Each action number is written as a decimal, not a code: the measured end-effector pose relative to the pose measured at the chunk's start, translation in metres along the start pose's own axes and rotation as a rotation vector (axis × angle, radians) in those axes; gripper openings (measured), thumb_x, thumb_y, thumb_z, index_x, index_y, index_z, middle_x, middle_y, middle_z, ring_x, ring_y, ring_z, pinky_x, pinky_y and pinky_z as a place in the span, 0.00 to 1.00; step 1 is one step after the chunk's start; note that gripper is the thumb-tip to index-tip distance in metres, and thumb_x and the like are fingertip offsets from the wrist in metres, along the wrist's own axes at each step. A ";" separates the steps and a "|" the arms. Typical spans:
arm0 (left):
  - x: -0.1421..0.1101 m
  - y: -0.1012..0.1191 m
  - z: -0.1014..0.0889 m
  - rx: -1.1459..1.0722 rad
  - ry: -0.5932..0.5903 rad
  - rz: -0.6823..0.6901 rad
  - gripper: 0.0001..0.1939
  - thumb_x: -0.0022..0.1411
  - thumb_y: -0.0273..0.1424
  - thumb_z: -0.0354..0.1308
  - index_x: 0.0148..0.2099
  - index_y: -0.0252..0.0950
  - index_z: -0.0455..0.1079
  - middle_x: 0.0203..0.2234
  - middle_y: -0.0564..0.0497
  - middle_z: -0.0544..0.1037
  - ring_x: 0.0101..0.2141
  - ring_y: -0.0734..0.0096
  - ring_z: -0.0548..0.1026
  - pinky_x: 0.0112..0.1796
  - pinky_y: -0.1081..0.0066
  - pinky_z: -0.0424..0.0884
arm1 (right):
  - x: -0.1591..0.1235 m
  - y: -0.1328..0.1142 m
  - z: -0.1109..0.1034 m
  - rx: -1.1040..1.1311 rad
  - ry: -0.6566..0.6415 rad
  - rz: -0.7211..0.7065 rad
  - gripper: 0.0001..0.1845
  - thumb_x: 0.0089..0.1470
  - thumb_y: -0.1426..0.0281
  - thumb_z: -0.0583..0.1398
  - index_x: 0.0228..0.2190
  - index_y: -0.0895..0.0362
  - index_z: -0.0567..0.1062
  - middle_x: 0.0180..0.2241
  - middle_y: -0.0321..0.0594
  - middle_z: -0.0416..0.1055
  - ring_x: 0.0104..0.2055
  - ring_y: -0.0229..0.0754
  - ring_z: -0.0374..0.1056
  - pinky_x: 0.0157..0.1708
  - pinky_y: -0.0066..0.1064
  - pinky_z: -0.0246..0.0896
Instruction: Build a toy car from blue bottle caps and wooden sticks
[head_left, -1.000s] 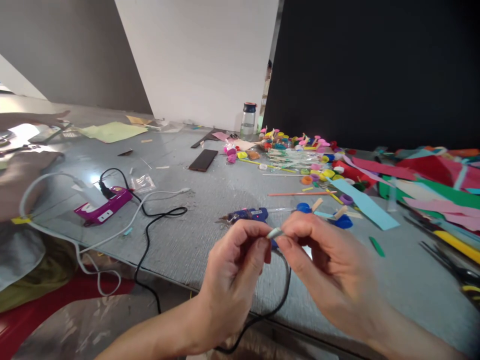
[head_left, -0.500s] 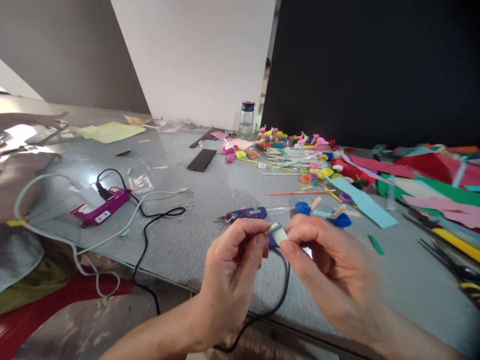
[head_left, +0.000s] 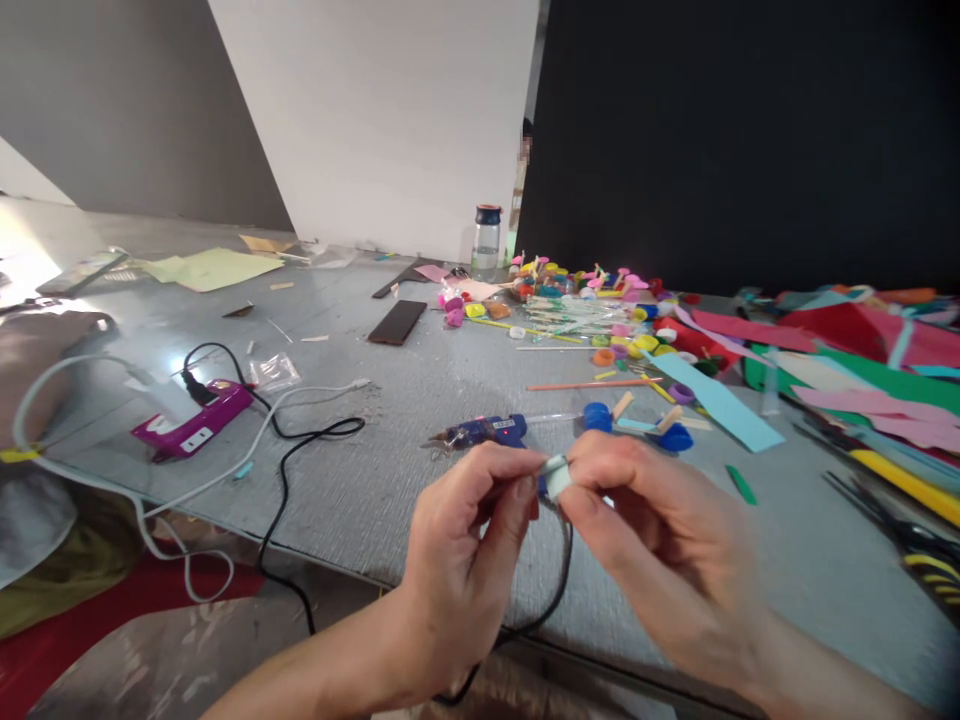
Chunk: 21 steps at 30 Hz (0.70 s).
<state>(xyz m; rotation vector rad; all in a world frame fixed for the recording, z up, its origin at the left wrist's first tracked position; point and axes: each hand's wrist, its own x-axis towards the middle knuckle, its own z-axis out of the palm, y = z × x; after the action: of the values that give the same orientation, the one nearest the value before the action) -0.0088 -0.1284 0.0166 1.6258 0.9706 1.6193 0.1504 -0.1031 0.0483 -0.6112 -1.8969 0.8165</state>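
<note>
Between the fingertips of both hands is a small pale blue-green paper strip (head_left: 557, 480), its upper end curled over. My left hand (head_left: 472, 545) pinches it at its left side, thumb against forefinger. From the right, my right hand (head_left: 660, 540) grips the same strip between thumb and forefinger. Just beyond them a blue glue gun (head_left: 487, 432) lies on the table with a clear stick in its back. Blue bottle caps (head_left: 598, 416) with small wooden pieces lie past my right hand. The hands partly cover the strip and the gun.
A purple power strip (head_left: 196, 425) with white and black cords lies at left, near a person's arm (head_left: 45, 365). Coloured caps and sticks pile up behind, by a water bottle (head_left: 487, 243). On the right are paper strips (head_left: 724, 400) and black-and-yellow scissors (head_left: 911, 545).
The strip's visible part looks shorter and more curled between my fingers. My hands have stayed nearly in place; the view has shifted slightly. The other person's arm at left has drawn back.
</note>
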 end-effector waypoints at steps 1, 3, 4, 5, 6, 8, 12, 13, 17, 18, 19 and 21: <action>0.000 0.000 0.000 -0.034 -0.005 -0.022 0.09 0.74 0.27 0.51 0.47 0.45 0.71 0.28 0.57 0.70 0.28 0.81 0.66 0.29 0.79 0.64 | 0.000 0.001 -0.001 0.015 0.006 0.010 0.09 0.67 0.74 0.55 0.35 0.52 0.72 0.30 0.32 0.66 0.31 0.33 0.62 0.30 0.29 0.58; 0.000 0.001 0.000 -0.146 -0.016 -0.092 0.08 0.74 0.28 0.52 0.46 0.43 0.72 0.27 0.57 0.69 0.26 0.82 0.64 0.27 0.80 0.62 | 0.002 0.003 -0.004 0.037 0.060 0.027 0.10 0.68 0.73 0.54 0.37 0.52 0.73 0.29 0.31 0.67 0.29 0.32 0.63 0.27 0.28 0.58; 0.000 0.002 0.000 -0.218 -0.021 -0.136 0.07 0.74 0.29 0.52 0.46 0.42 0.72 0.26 0.57 0.69 0.25 0.83 0.63 0.25 0.81 0.61 | 0.003 0.005 -0.005 0.039 0.092 0.028 0.10 0.68 0.74 0.54 0.39 0.51 0.74 0.29 0.31 0.68 0.29 0.32 0.64 0.27 0.28 0.58; 0.001 0.002 0.000 -0.296 -0.026 -0.180 0.06 0.73 0.29 0.53 0.45 0.41 0.72 0.25 0.57 0.68 0.24 0.83 0.61 0.24 0.82 0.59 | 0.003 0.007 -0.006 0.032 0.113 0.019 0.10 0.68 0.74 0.55 0.41 0.51 0.75 0.30 0.31 0.68 0.30 0.32 0.65 0.27 0.27 0.59; 0.001 0.003 0.001 -0.374 -0.031 -0.221 0.06 0.73 0.30 0.54 0.45 0.40 0.72 0.24 0.58 0.67 0.22 0.84 0.60 0.23 0.82 0.58 | 0.004 0.009 -0.007 0.015 0.118 0.001 0.11 0.67 0.75 0.55 0.44 0.51 0.76 0.31 0.32 0.69 0.31 0.32 0.66 0.27 0.27 0.60; 0.004 0.005 0.001 -0.501 -0.044 -0.282 0.05 0.72 0.31 0.56 0.43 0.38 0.73 0.23 0.58 0.65 0.21 0.85 0.57 0.22 0.83 0.56 | 0.006 0.012 -0.008 -0.041 0.092 -0.059 0.14 0.65 0.78 0.56 0.46 0.51 0.76 0.34 0.33 0.71 0.33 0.32 0.67 0.30 0.26 0.63; 0.006 0.006 0.001 -0.598 -0.058 -0.332 0.06 0.70 0.32 0.58 0.42 0.36 0.73 0.23 0.58 0.65 0.20 0.87 0.56 0.21 0.84 0.55 | 0.006 0.013 -0.010 -0.185 0.063 -0.195 0.18 0.62 0.83 0.56 0.47 0.52 0.76 0.35 0.33 0.74 0.35 0.31 0.69 0.34 0.25 0.66; 0.006 0.006 0.001 -0.606 -0.057 -0.337 0.05 0.70 0.32 0.59 0.42 0.36 0.73 0.23 0.58 0.66 0.20 0.87 0.56 0.21 0.84 0.55 | 0.006 0.013 -0.011 -0.215 0.060 -0.220 0.19 0.61 0.83 0.56 0.48 0.52 0.76 0.35 0.33 0.74 0.36 0.31 0.70 0.34 0.24 0.67; 0.006 0.007 0.000 -0.598 -0.063 -0.359 0.05 0.70 0.31 0.58 0.42 0.35 0.73 0.23 0.57 0.67 0.20 0.86 0.57 0.21 0.84 0.55 | 0.006 0.011 -0.012 -0.279 0.066 -0.269 0.20 0.60 0.84 0.57 0.47 0.52 0.76 0.36 0.34 0.76 0.35 0.33 0.73 0.33 0.25 0.69; 0.006 0.007 0.000 -0.589 -0.065 -0.359 0.05 0.70 0.31 0.58 0.42 0.35 0.73 0.23 0.57 0.67 0.21 0.86 0.58 0.21 0.84 0.55 | 0.006 0.010 -0.012 -0.290 0.065 -0.269 0.19 0.60 0.84 0.57 0.46 0.53 0.76 0.36 0.35 0.77 0.35 0.34 0.73 0.33 0.26 0.70; 0.006 0.007 0.000 -0.581 -0.067 -0.357 0.05 0.70 0.31 0.58 0.42 0.35 0.73 0.23 0.57 0.67 0.21 0.86 0.58 0.21 0.84 0.55 | 0.006 0.009 -0.012 -0.300 0.064 -0.268 0.18 0.60 0.84 0.57 0.46 0.53 0.76 0.36 0.36 0.77 0.35 0.36 0.74 0.33 0.28 0.71; 0.006 0.007 -0.001 -0.571 -0.065 -0.354 0.05 0.70 0.31 0.58 0.42 0.35 0.72 0.23 0.56 0.67 0.21 0.86 0.58 0.21 0.83 0.55 | 0.007 0.007 -0.012 -0.316 0.057 -0.274 0.18 0.60 0.84 0.57 0.45 0.53 0.76 0.37 0.38 0.78 0.37 0.38 0.74 0.35 0.32 0.72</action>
<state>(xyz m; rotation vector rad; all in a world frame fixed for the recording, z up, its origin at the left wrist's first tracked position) -0.0091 -0.1270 0.0259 1.0454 0.6349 1.4170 0.1588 -0.0899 0.0509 -0.5404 -2.0173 0.3235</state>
